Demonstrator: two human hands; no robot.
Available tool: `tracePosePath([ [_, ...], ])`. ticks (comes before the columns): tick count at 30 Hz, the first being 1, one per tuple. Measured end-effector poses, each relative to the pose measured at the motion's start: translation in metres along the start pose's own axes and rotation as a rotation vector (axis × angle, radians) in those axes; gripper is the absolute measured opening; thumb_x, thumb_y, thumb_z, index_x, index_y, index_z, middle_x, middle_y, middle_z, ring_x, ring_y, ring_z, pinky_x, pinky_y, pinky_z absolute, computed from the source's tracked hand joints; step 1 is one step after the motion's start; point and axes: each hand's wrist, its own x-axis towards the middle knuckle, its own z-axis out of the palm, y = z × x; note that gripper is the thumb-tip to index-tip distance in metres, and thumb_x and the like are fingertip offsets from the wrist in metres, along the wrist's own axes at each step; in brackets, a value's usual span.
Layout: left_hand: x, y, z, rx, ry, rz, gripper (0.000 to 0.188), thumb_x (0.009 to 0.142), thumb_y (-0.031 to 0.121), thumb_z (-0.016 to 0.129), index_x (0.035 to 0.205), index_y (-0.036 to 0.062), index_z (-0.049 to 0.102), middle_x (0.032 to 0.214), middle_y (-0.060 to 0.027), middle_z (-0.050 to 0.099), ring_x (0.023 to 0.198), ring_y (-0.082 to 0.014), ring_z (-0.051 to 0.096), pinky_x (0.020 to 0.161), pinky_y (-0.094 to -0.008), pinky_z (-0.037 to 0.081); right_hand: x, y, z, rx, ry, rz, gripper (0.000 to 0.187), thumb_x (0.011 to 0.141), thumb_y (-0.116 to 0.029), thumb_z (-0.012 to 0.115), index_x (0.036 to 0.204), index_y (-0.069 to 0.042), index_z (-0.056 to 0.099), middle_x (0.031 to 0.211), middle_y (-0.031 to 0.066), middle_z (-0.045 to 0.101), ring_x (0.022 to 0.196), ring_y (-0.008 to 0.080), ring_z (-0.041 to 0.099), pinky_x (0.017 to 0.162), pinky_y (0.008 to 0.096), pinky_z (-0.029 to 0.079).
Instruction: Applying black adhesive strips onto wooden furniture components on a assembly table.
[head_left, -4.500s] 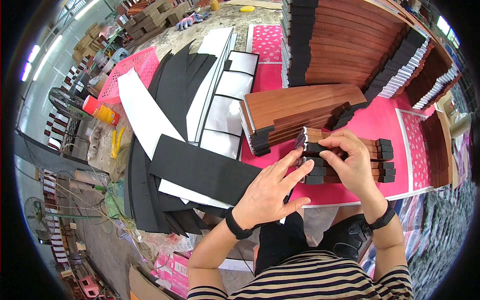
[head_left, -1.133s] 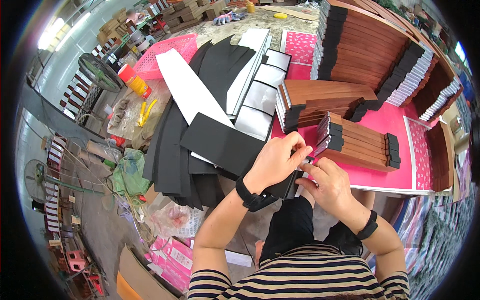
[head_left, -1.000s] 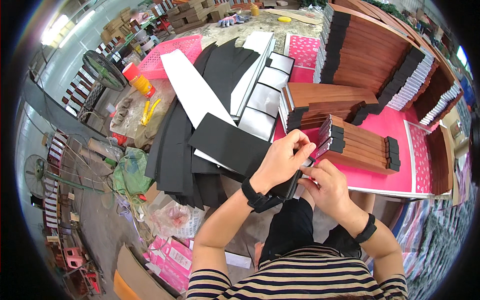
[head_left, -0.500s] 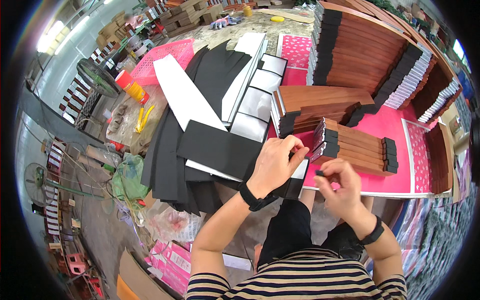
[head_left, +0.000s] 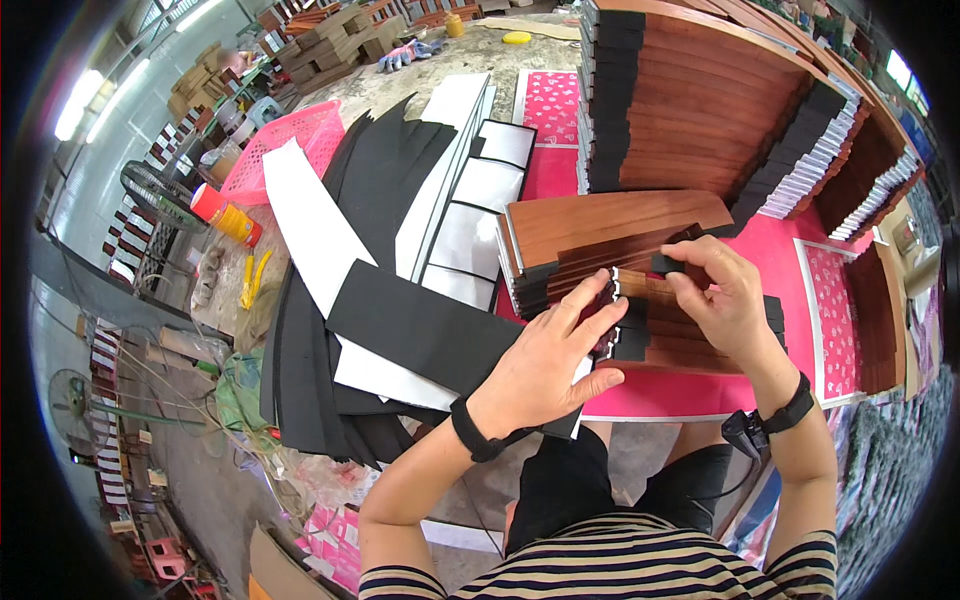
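Note:
My right hand (head_left: 728, 292) pinches a small black foam pad (head_left: 664, 264) between thumb and fingertips, at the far edge of a short stack of brown wooden pieces (head_left: 690, 347). Black pads cover parts of that stack's ends. My left hand (head_left: 540, 368) is spread open, its fingertips resting on the stack's left end. Under and beside the left wrist lies a wide black foam strip (head_left: 425, 325), over white-backed strips (head_left: 385, 375). Just beyond the short stack are longer wooden boards (head_left: 615, 225) with black-padded ends.
A tall row of wooden boards (head_left: 700, 110) stands at the far right on the pink table covering (head_left: 650, 400). Fanned black sheets (head_left: 385, 185), a pink basket (head_left: 285, 150), a red-yellow can (head_left: 226, 214) and yellow-handled cutters (head_left: 255, 279) are at left. White squares (head_left: 465, 240) lie mid-table.
My left hand has moved onto the stack's end and its fingers have spread. My right hand has carried the small black pad up and away to the stack's far edge. The view has shifted slightly.

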Motion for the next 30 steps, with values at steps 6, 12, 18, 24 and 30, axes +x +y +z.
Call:
tracePosePath([
  [6,-0.003,0.000,0.005,-0.003,-0.018,0.029,0.072,0.090,0.046,0.067,0.144,0.0040,0.044,0.151,-0.0229,0.038,0.135,-0.0398,0.043,0.108,-0.0450,0.039,0.000,0.013,0.016,0.009,-0.054,-0.045,0.028,0.079,0.005,0.073,0.106,-0.003,0.071,0.098,0.0089,0.061,0.086,0.0220,0.061,0.070,0.0312,0.051],
  [12,-0.008,0.001,0.010,-0.012,0.001,0.010,0.076,0.088,0.048,0.069,0.144,0.0033,0.045,0.150,-0.0251,0.039,0.133,-0.0389,0.046,0.108,-0.0439,0.040,-0.008,0.010,0.016,0.071,-0.106,0.112,0.029,0.080,0.004,0.074,0.107,-0.002,0.070,0.097,0.0098,0.063,0.084,0.0223,0.063,0.069,0.0309,0.051],
  [18,-0.012,0.001,0.014,-0.040,0.022,0.013,0.075,0.088,0.048,0.069,0.144,0.0033,0.045,0.150,-0.0251,0.039,0.131,-0.0390,0.049,0.106,-0.0439,0.041,-0.012,0.005,0.021,0.134,-0.097,0.239,0.024,0.080,0.001,0.076,0.102,-0.001,0.067,0.093,0.0088,0.064,0.078,0.0193,0.063,0.065,0.0285,0.051],
  [24,-0.015,0.002,0.019,-0.078,0.063,0.016,0.077,0.087,0.047,0.071,0.144,0.0027,0.045,0.149,-0.0243,0.038,0.129,-0.0404,0.049,0.107,-0.0454,0.042,-0.015,0.008,0.022,0.118,-0.054,0.128,0.020,0.080,0.002,0.075,0.098,-0.001,0.065,0.094,0.0073,0.063,0.075,0.0156,0.060,0.064,0.0266,0.048],
  [30,-0.015,0.002,0.017,-0.065,0.030,0.022,0.077,0.086,0.047,0.071,0.144,0.0030,0.045,0.149,-0.0236,0.038,0.132,-0.0409,0.046,0.107,-0.0460,0.042,-0.015,0.010,0.022,0.172,-0.061,0.189,0.019,0.081,0.003,0.075,0.097,-0.001,0.065,0.095,0.0062,0.062,0.076,0.0134,0.059,0.065,0.0250,0.047],
])
